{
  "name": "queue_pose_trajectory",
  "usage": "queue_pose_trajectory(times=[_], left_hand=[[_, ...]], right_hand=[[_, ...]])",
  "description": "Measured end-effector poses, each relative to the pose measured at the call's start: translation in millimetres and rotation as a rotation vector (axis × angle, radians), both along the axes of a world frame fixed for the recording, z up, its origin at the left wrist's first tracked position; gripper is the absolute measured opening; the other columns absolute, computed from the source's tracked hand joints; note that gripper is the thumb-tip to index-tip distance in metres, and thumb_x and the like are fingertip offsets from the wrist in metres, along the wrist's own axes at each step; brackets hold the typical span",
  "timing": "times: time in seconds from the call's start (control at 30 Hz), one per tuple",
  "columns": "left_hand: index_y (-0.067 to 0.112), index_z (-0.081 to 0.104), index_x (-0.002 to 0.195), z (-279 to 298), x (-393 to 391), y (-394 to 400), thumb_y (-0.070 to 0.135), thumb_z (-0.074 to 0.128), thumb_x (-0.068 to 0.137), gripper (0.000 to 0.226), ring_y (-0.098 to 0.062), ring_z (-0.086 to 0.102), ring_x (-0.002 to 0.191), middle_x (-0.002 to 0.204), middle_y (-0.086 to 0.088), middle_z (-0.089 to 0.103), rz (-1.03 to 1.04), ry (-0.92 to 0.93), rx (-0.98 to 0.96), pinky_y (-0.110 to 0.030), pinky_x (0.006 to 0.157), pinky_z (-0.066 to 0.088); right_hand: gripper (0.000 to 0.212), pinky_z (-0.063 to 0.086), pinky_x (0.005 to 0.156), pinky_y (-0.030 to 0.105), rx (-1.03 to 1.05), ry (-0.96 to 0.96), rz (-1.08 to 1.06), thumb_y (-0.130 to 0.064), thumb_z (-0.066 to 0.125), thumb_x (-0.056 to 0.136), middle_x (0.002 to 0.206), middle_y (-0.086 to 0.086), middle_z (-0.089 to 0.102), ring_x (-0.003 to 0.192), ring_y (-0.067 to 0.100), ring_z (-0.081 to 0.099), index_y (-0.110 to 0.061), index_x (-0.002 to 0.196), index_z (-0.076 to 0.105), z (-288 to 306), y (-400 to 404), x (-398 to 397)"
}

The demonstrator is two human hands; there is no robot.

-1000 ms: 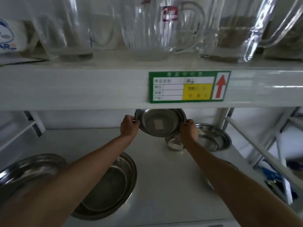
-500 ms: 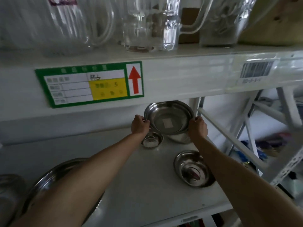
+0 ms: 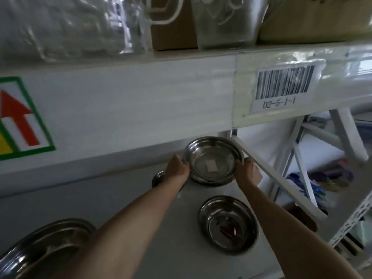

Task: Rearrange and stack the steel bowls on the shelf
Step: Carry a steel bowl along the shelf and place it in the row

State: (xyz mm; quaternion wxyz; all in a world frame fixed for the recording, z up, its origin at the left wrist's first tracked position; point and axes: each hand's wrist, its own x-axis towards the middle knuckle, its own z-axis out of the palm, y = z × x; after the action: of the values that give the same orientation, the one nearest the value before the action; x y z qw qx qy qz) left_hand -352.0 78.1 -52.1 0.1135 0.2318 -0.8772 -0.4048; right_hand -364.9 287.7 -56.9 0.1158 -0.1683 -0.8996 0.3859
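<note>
A steel bowl (image 3: 213,158) with a pale sticker inside is tilted toward me at the back right of the white shelf (image 3: 181,228). My left hand (image 3: 178,170) grips its left rim and my right hand (image 3: 246,172) grips its right rim. Its lower edge seems to rest on another bowl beneath, mostly hidden. A tiny steel bowl (image 3: 158,178) peeks out behind my left wrist. A medium steel bowl (image 3: 228,224) lies flat nearer me on the right. A large steel bowl (image 3: 46,246) sits at the front left, partly covered by my left forearm.
The upper shelf beam (image 3: 141,101) carries a barcode label (image 3: 283,85) and a green-framed sign with a red arrow (image 3: 18,121). Glass jugs (image 3: 223,21) stand above. A white diagonal brace (image 3: 277,178) runs close to the right of my right hand.
My view swung right and closer. The held bowl has moved right and down toward the shelf's back right corner, now over the bowl that stood there. Both hands keep their grip.
</note>
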Motion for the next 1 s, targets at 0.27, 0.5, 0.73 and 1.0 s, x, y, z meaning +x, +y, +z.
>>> queue_pose_trajectory(times=[0.27,0.5,0.73,1.0], left_hand=[[0.007,0.070,0.088,-22.1,-23.5,0.7,0.026,0.066,0.076,0.023,-0.036,0.066,0.098,0.099,-0.018,0.072,-0.020,-0.003,-0.119,-0.040,0.081,0.054],[0.015,0.071,0.104,-34.6,-26.4,-1.5,0.031,0.065,0.078,0.031,-0.035,0.062,0.109,0.112,-0.013,0.070,0.021,-0.055,-0.238,-0.040,0.087,0.053],[0.012,0.071,0.099,-49.3,-36.5,-9.9,0.035,0.062,0.076,0.033,-0.035,0.065,0.103,0.108,-0.014,0.070,-0.003,-0.124,-0.323,-0.041,0.086,0.054],[0.005,0.070,0.103,-52.9,-43.4,-16.0,0.039,0.058,0.079,0.044,-0.038,0.063,0.106,0.113,-0.018,0.068,-0.039,-0.195,-0.348,-0.041,0.090,0.052]], right_hand=[[0.032,0.036,0.095,0.046,0.060,-0.033,-0.009,-0.033,0.046,0.099,0.095,0.006,0.040,0.096,0.031,0.054,-0.007,0.117,0.055,-31.8,5.1,-6.7],[0.035,0.037,0.094,0.047,0.113,-0.058,-0.003,-0.037,0.044,0.098,0.110,0.013,0.052,0.098,0.033,0.056,-0.012,0.118,0.057,-46.2,1.2,-18.7],[0.038,0.043,0.085,0.043,0.135,-0.083,0.029,-0.041,0.041,0.097,0.103,0.010,0.054,0.085,0.027,0.056,-0.014,0.118,0.057,-63.3,0.7,-24.2],[0.036,0.051,0.084,0.046,-0.159,-0.082,0.023,-0.039,0.047,0.095,0.100,0.012,0.063,0.088,0.028,0.060,-0.009,0.114,0.055,-71.8,-3.7,-33.0]])
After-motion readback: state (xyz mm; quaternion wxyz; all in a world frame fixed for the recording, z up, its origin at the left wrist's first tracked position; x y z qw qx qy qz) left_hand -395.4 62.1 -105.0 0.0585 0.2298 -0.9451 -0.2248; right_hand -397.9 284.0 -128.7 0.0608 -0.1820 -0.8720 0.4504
